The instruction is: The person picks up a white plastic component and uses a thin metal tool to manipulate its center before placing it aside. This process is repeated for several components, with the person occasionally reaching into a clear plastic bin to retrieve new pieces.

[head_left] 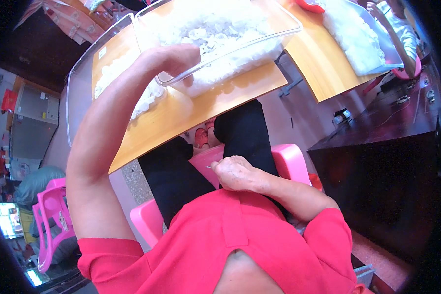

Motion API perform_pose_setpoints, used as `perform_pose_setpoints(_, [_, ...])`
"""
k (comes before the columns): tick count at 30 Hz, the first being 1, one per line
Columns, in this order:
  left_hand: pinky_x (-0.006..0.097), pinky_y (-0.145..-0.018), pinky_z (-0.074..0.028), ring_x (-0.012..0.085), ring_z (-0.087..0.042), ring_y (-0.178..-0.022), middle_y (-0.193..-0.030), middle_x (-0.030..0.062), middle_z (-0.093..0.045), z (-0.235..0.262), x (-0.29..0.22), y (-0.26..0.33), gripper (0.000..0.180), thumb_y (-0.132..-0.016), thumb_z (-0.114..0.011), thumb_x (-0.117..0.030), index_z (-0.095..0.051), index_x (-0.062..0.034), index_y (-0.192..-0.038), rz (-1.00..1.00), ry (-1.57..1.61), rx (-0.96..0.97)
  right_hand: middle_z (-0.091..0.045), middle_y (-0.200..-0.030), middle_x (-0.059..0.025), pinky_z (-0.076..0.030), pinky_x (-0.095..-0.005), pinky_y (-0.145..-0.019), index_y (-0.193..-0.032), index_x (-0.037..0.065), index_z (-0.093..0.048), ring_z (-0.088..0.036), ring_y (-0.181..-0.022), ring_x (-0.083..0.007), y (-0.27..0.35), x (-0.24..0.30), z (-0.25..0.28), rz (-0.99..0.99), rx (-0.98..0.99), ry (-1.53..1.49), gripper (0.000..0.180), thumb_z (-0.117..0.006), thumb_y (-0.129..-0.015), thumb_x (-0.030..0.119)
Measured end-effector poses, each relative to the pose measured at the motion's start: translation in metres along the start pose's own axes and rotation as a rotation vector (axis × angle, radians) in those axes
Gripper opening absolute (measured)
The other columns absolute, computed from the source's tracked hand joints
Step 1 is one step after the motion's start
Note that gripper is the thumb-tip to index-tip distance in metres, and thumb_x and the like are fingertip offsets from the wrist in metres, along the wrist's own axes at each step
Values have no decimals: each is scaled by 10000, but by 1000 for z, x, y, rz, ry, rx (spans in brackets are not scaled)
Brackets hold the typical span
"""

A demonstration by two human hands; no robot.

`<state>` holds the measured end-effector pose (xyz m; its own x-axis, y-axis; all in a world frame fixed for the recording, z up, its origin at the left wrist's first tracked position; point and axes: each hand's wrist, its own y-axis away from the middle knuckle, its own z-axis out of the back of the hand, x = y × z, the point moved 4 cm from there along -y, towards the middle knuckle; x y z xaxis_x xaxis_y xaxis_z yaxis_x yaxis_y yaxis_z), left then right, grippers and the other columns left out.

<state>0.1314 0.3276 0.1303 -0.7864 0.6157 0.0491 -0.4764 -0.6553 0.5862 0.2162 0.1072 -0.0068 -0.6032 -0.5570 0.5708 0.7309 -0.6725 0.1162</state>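
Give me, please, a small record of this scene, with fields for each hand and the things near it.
left hand: raised, reaching over the rim of the clear tub
tub contents: small white pieces
right hand: closed, low over the lap, pinching a thin metal pin
table: wooden, carries the tub and a second clear tub
seat: pink chair
other person: a sleeve at the next table, upper right

A wooden table (215, 100), pink plastic chairs (49, 220), a dark wooden cabinet (382, 166) and speckled floor (132, 179).
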Motion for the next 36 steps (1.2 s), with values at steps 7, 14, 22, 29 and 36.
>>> perform_pose_setpoints(7, [222, -557, -488, 124, -626, -692, -790, 69, -624, 16, 14, 92, 263, -762, -704, -84, -605, 33, -975, -290, 920, -865, -631, -683, -224, -518, -459, -622, -807, -15, -590, -652, -680, -367, 2, 5, -8, 23, 2, 14, 127, -556, -706, 53])
perform_pose_setpoints(14, [230, -604, -523, 143, -630, -740, -947, 132, -647, -138, -45, 165, 360, -774, -706, 22, -577, 34, -1109, -280, 1886, -800, -629, -757, -209, -516, -361, -616, -979, -7, -627, -660, -695, -314, 4, 17, 13, 51, -347, -476, 168, -543, -838, 31])
perform_pose_setpoints(22, [304, -744, -577, 223, -660, -852, -1038, 169, -627, -247, -93, 186, 256, -944, -465, -12, -551, 62, -1174, -53, 2256, -800, -621, -932, -56, -497, -201, -698, -1143, -34, -563, -582, -834, -77, 2, 80, 28, 54, -378, -844, 257, -583, -897, 37])
perform_pose_setpoints(29, [289, -707, -573, 217, -664, -813, -983, 168, -645, -262, -96, 215, 225, -927, -502, -9, -579, 69, -1124, -58, 2156, -929, -625, -879, -43, -486, -196, -638, -1095, -31, -588, -578, -751, -68, -1, 102, 10, 79, -378, -816, 209, -573, -893, 16])
perform_pose_setpoints(36, [274, -698, -560, 211, -661, -825, -969, 161, -655, -288, -100, 210, 278, -878, -596, -28, -565, 59, -1140, -325, 2410, -755, -636, -771, -50, -506, -223, -613, -949, -56, -604, -616, -710, -81, -7, 117, 5, -18, -230, -1061, 115, -548, -887, 23])
